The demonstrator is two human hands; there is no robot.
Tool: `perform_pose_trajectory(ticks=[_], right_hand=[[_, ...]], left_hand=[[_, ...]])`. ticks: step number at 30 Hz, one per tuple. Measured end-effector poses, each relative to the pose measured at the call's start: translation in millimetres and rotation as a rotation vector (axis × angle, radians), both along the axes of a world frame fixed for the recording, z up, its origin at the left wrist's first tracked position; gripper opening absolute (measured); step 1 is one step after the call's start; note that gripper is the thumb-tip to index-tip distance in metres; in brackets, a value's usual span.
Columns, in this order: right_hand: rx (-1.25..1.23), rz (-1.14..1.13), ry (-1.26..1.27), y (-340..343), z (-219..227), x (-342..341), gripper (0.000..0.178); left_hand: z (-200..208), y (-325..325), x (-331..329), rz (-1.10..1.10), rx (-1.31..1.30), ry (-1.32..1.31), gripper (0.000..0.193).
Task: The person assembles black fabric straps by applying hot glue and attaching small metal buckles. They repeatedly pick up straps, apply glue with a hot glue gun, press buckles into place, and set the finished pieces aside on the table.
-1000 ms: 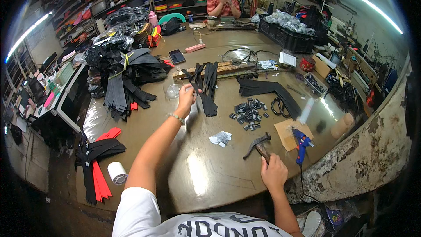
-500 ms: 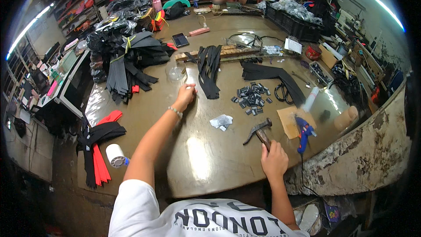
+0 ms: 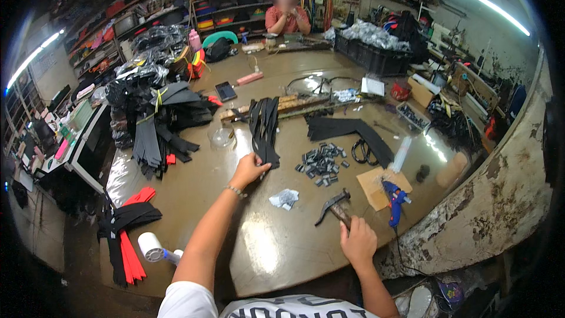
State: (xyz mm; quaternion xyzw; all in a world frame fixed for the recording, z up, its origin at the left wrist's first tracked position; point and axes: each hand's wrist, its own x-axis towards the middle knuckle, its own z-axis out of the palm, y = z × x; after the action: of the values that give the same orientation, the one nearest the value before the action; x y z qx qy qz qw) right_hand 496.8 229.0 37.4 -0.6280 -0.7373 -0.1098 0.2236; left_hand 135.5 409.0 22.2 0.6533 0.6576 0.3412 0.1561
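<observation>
My left hand (image 3: 250, 169) reaches to the lower ends of a bundle of black straps (image 3: 263, 123), its thumb and fingers pinched at a strap end. The bundle hangs over a wooden bar and lies flat on the table. My right hand (image 3: 359, 240) grips the wooden handle of a hammer (image 3: 336, 205), whose dark head rests on the tabletop pointing left. Between the hands lies a small crumpled heap of white labels (image 3: 285, 199). Beyond the hammer is a pile of small dark buckle-like pieces (image 3: 322, 164). A clear round dish (image 3: 221, 137) stands left of the straps.
A blue glue gun (image 3: 396, 200) lies on brown cardboard (image 3: 374, 186) at right, its cord trailing off the edge. Black scissors (image 3: 364, 153) and more black strapping (image 3: 347, 128) lie beyond. Large strap bundles (image 3: 156, 121) crowd the left. A white spool (image 3: 152, 247) stands near. A person (image 3: 288, 17) sits opposite.
My left hand has moved right from beside the dish to the ends of the black straps. The right hand stays on the hammer. The view has tilted up.
</observation>
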Motion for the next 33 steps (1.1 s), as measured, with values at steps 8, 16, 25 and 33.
perform_pose_trajectory(ticks=[8,16,25,33], right_hand=[[-0.015,-0.012,-0.013,-1,0,0,0.033],[0.045,0.011,-0.054,0,-3,0,0.032],[0.077,-0.011,-0.110,-1,-5,-1,0.031],[0.016,-0.023,-0.106,0,-5,1,0.034]], left_hand=[[2,-23,-28,0.190,-0.185,-0.976,0.028],[12,-32,-21,0.107,-0.235,-0.878,0.026],[3,-24,-19,0.127,-0.197,-0.793,0.028],[4,-19,9,0.335,0.012,-0.314,0.050]])
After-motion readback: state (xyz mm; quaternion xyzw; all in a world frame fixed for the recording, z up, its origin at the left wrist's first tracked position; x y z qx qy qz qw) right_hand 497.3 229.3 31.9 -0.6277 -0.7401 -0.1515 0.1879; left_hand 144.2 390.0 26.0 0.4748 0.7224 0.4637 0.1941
